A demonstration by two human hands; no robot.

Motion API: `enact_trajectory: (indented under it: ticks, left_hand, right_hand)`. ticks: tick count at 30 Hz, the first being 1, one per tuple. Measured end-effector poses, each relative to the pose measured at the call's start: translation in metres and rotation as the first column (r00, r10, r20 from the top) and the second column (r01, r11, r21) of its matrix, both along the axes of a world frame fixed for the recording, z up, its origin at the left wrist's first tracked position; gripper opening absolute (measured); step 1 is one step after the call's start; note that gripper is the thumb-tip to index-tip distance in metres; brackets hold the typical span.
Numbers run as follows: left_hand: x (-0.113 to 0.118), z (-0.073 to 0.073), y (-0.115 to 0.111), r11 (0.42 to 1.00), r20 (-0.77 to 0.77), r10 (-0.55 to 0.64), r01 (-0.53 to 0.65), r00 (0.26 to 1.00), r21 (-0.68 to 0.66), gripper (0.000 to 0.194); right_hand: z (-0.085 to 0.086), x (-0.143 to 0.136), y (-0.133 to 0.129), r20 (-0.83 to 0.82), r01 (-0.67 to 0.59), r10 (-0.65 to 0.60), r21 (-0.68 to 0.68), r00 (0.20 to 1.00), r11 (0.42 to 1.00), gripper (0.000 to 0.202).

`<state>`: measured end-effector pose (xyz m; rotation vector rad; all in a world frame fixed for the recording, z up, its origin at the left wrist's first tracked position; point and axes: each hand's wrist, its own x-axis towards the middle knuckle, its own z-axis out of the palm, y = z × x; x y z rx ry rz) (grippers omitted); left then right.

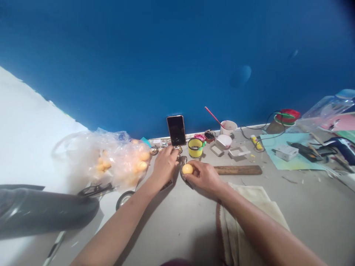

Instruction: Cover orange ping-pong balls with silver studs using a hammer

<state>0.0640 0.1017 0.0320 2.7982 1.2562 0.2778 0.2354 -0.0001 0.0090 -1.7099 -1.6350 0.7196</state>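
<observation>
A small yellow ball (187,169) is pinched between the thumb and fingers of my right hand (206,176). Right by it lies a hammer, its wooden handle (241,170) pointing right and its dark head (183,161) partly hidden by that hand. My left hand (165,162) is closed, with its fingertips curled around a small gold-and-dark ball (178,157), mostly covered. Similar patterned balls (154,150) sit in a row just behind the left hand. Beneath the left wrist, a dark object (166,185) is largely hidden.
A clear plastic bag of yellow-orange balls (111,159) stands at left. A phone (176,130) leans on the blue wall. Nearby are a yellow tape-like ring (195,148) and a white cup (229,127). A beige cloth (255,195) lies under my right forearm.
</observation>
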Motion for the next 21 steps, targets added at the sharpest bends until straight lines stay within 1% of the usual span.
enact_trajectory:
  ticks: [1, 3, 5, 6, 8, 10, 12, 13, 14, 15, 16, 18, 19, 20, 21]
  left_hand:
    - [-0.006, 0.004, -0.005, 1.0, 0.065, -0.004, 0.004, 0.998, -0.011, 0.027]
    - [-0.018, 0.013, -0.02, 0.998, 0.231, 0.049, -0.041, 0.972, -0.037, 0.02]
    - [-0.031, 0.018, -0.04, 0.982, 0.335, 0.124, -0.066, 0.934, -0.179, 0.013]
    - [-0.037, 0.018, -0.05, 0.963, 0.366, 0.153, -0.055, 0.918, -0.265, 0.011]
    - [-0.046, 0.015, -0.07, 0.902, 0.405, 0.2, -0.007, 0.892, -0.432, 0.013]
    - [-0.051, 0.006, -0.086, 0.825, 0.444, 0.292, 0.012, 0.847, -0.565, 0.015]
    - [-0.052, -0.003, -0.098, 0.756, 0.472, 0.392, 0.015, 0.79, -0.654, 0.023]
    - [-0.052, -0.007, -0.101, 0.751, 0.505, 0.428, 0.015, 0.75, -0.66, 0.031]
    - [-0.051, -0.01, -0.104, 0.764, 0.537, 0.438, 0.016, 0.721, -0.645, 0.039]
    - [-0.05, -0.012, -0.106, 0.787, 0.561, 0.426, 0.015, 0.71, -0.617, 0.047]
    - [-0.047, -0.014, -0.107, 0.82, 0.586, 0.393, 0.018, 0.709, -0.572, 0.055]
    - [-0.042, -0.017, -0.108, 0.882, 0.612, 0.271, 0.062, 0.743, -0.466, 0.064]
    - [-0.039, -0.019, -0.108, 0.902, 0.613, 0.199, 0.101, 0.765, -0.42, 0.063]
    - [-0.036, -0.022, -0.108, 0.91, 0.602, 0.121, 0.154, 0.789, -0.385, 0.058]
    - [-0.033, -0.025, -0.108, 0.912, 0.6, 0.061, 0.199, 0.798, -0.358, 0.051]
  right_hand:
    - [0.0, 0.0, 0.0, 0.002, -0.006, 0.006, 0.002, 1.0, 1.0, 0.021]
    - [-0.001, -0.001, 0.0, 0.002, -0.009, 0.009, 0.007, 1.0, 1.0, 0.024]
    - [-0.002, -0.001, 0.001, -0.013, -0.014, 0.014, 0.004, 1.0, 1.0, 0.033]
    - [-0.002, -0.001, 0.001, -0.024, -0.019, 0.019, -0.001, 1.0, 1.0, 0.037]
    - [-0.003, -0.001, 0.001, -0.065, -0.028, 0.027, -0.019, 0.998, 0.999, 0.042]
    - [-0.001, -0.001, 0.0, -0.153, -0.056, 0.049, -0.038, 0.987, 0.998, 0.037]
    - [0.001, 0.0, -0.002, -0.275, -0.127, 0.109, -0.046, 0.955, 0.991, 0.029]
    - [0.002, 0.0, -0.002, -0.337, -0.178, 0.152, -0.049, 0.929, 0.983, 0.027]
    - [0.003, 0.001, -0.003, -0.388, -0.233, 0.196, -0.051, 0.901, 0.971, 0.028]
    - [0.004, 0.001, -0.005, -0.421, -0.284, 0.236, -0.054, 0.876, 0.957, 0.031]
    - [0.005, 0.001, -0.005, -0.434, -0.328, 0.273, -0.057, 0.859, 0.943, 0.035]
    - [0.004, -0.001, -0.007, -0.404, -0.391, 0.34, -0.046, 0.849, 0.919, 0.043]
    - [0.002, -0.002, -0.008, -0.364, -0.405, 0.369, -0.026, 0.855, 0.914, 0.045]
    - [0.001, -0.004, -0.008, -0.316, -0.411, 0.389, -0.002, 0.865, 0.912, 0.046]
    - [-0.001, -0.006, -0.009, -0.268, -0.415, 0.404, 0.017, 0.875, 0.91, 0.046]
